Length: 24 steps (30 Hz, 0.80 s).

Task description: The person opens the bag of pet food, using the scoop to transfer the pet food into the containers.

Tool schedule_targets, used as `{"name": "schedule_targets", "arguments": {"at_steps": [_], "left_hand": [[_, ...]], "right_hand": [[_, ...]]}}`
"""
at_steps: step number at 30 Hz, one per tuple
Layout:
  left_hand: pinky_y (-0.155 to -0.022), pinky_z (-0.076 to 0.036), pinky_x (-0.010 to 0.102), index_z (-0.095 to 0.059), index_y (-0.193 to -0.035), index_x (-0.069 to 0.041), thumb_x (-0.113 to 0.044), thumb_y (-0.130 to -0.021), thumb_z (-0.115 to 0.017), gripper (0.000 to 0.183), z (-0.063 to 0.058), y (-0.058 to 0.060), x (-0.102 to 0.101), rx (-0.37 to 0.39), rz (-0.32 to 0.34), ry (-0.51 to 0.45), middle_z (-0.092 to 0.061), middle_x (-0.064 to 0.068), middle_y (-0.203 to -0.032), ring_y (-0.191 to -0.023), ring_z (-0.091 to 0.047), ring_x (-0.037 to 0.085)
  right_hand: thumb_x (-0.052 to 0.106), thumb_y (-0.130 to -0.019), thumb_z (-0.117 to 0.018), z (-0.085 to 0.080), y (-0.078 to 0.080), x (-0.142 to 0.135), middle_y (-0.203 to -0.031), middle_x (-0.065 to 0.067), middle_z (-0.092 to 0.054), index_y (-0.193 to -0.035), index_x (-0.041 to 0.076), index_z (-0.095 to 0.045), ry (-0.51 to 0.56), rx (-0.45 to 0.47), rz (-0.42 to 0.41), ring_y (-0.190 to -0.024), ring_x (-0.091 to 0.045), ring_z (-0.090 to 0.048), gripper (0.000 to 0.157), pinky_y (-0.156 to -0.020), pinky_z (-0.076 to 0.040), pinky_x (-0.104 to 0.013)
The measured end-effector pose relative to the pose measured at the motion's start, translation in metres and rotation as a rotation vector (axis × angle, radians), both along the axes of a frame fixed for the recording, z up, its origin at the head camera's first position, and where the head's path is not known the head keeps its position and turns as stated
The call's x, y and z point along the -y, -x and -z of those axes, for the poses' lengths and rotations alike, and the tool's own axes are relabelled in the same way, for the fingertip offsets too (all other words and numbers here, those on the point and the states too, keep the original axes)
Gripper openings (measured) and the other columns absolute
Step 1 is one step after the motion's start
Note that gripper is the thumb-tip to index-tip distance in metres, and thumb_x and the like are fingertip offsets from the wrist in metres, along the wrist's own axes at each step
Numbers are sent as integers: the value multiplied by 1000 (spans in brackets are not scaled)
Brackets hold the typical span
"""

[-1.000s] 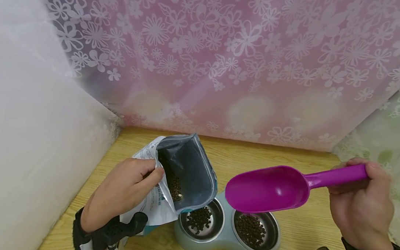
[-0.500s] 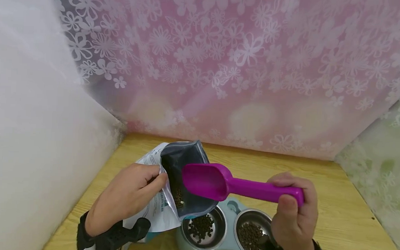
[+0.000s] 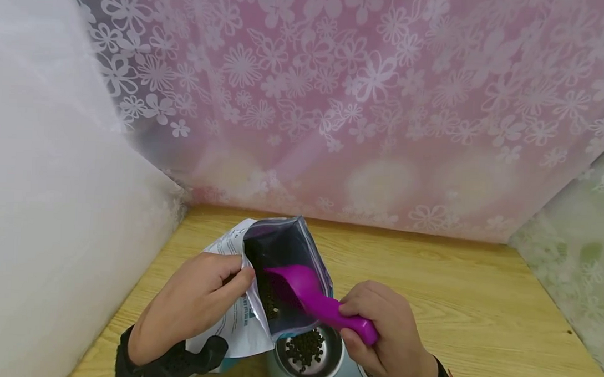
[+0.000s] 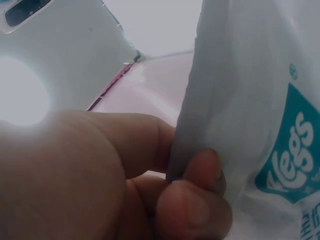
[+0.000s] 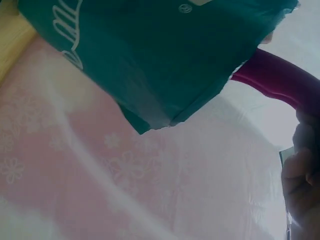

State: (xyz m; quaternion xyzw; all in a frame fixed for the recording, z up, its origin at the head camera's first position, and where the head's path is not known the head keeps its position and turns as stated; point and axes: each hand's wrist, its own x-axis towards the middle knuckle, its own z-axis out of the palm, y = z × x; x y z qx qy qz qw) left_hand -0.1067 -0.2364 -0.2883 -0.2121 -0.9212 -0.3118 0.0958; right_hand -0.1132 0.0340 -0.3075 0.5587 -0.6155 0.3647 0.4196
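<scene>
My left hand pinches the edge of a white and teal pet food bag, its mouth tilted wide toward me with brown kibble inside. The left wrist view shows thumb and fingers on the bag's edge. My right hand grips the handle of a purple scoop, whose bowl dips into the bag's mouth. In the right wrist view the scoop's handle runs past the teal side of the bag. Below the bag, a steel bowl holds some kibble.
The bowl sits in a pale blue double feeder; its second bowl is mostly behind my right hand. A wooden table lies beneath. A pink flowered sheet hangs at the back, with a white sheet at left and a green one at right.
My right hand has swung the scoop left from beside the bag and lowered its bowl into the mouth. My left hand and the bag have stayed nearly in place.
</scene>
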Motion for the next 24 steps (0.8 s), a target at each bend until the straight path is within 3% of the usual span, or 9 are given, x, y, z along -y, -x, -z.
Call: {"name": "schedule_targets", "arguments": {"at_steps": [8, 12, 15, 18, 22, 24], "left_hand": [[-45, -28, 22, -40, -59, -25, -29, -100, -50, 42, -1, 0, -2, -15, 13, 13, -28, -14, -52, -45, -32, 4], [-44, -29, 22, -42, -60, -27, -28, -99, -52, 41, 0, 1, -4, -8, 22, 26, -28, -15, -51, -45, -35, 3], [-44, -30, 22, -42, -60, -27, -27, -99, -52, 40, 0, 1, -6, -3, 22, 27, -28, -15, -51, -45, -35, 3], [-43, -29, 22, -41, -59, -27, -28, -99, -52, 41, 0, 1, -6, -9, 26, 25, -28, -15, -51, -45, -34, 3], [-43, -29, 22, -41, -60, -26, -30, -99, -51, 41, 0, 0, -8, -6, 35, 24, -27, -15, -52, -45, -34, 3], [-43, -29, 22, -41, -60, -26, -31, -99, -50, 41, 1, 0, -8, -4, 41, 23, -27, -15, -52, -45, -33, 3]], "right_hand": [[31, -100, -50, 23, 3, 1, -87, 9, -55, -99, 12, -59, -291, 254, 286, -74, -5, -49, 21, -67, -42, -21], [28, -97, -53, 31, 4, 5, -89, 10, -56, -103, 14, -58, -394, 332, 349, -74, -4, -50, 16, -69, -45, -20], [21, -94, -55, 34, 4, 7, -85, 11, -53, -101, 13, -58, -352, 431, 326, -69, -1, -48, 11, -63, -43, -15], [13, -92, -57, 35, 4, 9, -81, 12, -51, -101, 14, -58, -274, 604, 293, -65, 0, -47, 9, -57, -42, -13], [11, -96, -55, 39, 5, 8, -78, 10, -49, -103, 17, -55, -193, 765, 270, -62, -3, -47, 10, -52, -43, -18], [10, -96, -54, 41, 7, 8, -75, 10, -47, -104, 18, -54, -166, 797, 263, -61, -3, -45, 11, -50, -42, -20]]}}
